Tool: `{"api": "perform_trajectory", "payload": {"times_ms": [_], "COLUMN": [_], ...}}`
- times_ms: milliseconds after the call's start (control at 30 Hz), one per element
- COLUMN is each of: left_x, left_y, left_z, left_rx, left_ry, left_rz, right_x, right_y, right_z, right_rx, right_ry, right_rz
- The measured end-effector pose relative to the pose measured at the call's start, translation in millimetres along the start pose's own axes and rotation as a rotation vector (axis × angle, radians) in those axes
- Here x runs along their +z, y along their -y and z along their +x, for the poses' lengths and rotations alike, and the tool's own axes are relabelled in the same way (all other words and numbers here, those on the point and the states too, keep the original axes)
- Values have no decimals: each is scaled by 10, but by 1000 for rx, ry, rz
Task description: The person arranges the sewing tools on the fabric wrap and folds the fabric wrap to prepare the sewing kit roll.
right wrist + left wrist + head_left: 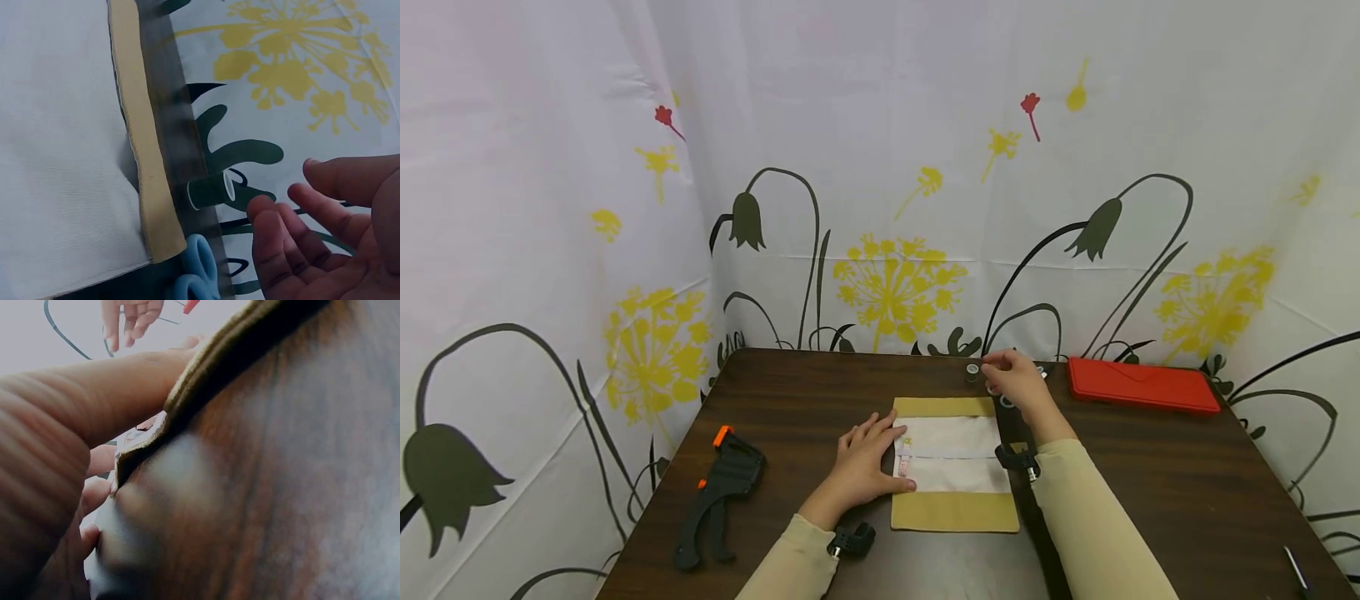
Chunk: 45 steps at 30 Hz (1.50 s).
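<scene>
Head view: the left hand (868,458), fingers spread, rests on the left edge of a white-and-tan cloth (955,475) at lower centre. The right hand (1018,385), fingers loosely bent and apart, hovers right of centre, just beside a green spool (972,373). Right wrist view: light-blue handles (209,284) lie at bottom centre, near the cloth's corner.

You get bright, soft, even light in head view: curtain (880,125) pale, desk (805,392) dark, far details soft-edged. Your left wrist view suffers: desk out of focus, milky glare patches across it, upper left corner washed out, left hand (50,450) dark toward bottom. Your right wrist view dimmer, cooler; right fingers (269,244) shaded, slightly soft.
</scene>
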<state>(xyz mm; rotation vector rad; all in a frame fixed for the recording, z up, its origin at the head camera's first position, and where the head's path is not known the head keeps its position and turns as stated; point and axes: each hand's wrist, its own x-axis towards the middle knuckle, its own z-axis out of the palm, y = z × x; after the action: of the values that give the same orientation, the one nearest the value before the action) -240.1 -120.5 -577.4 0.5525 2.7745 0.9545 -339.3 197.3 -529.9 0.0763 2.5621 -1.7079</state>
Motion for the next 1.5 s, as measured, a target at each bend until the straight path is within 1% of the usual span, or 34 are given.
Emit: {"api": "perform_trajectory", "payload": {"times_ms": [133,300,433,533,667,800,1033,1167,1333,1500], "left_x": [-2,12,33,44,51,55,69,68,61,52], "left_y": [-13,-2,14,16,11,2,12,13,25,36], "left_z": [6,13,16,12,1,-15,-8,-9,2,9], "left_rx": [3,1,5,7,-2,-2,2,-3,-16,-11], "left_ry": [2,3,3,3,2,-2,-2,2,1,-4], "left_rz": [1,12,17,14,10,15,10,12,14,11], "right_x": [22,83,160,218,278,323,380,405,437,462], "right_y": [56,31,-1,-17,-33,-39,-48,-42,-12,46], "right_z": [100,162,176,175,171,161,155,135,113,68], "right_rx": [-18,-52,-90,-130,-158,-166,-184,-200,-215,-222], "right_ry": [-11,0,26,34,50,65,39,16,-17,-26], "right_rz": [-88,-225,-304,-390,-481,-477,-494,-484,-421,-356]}}
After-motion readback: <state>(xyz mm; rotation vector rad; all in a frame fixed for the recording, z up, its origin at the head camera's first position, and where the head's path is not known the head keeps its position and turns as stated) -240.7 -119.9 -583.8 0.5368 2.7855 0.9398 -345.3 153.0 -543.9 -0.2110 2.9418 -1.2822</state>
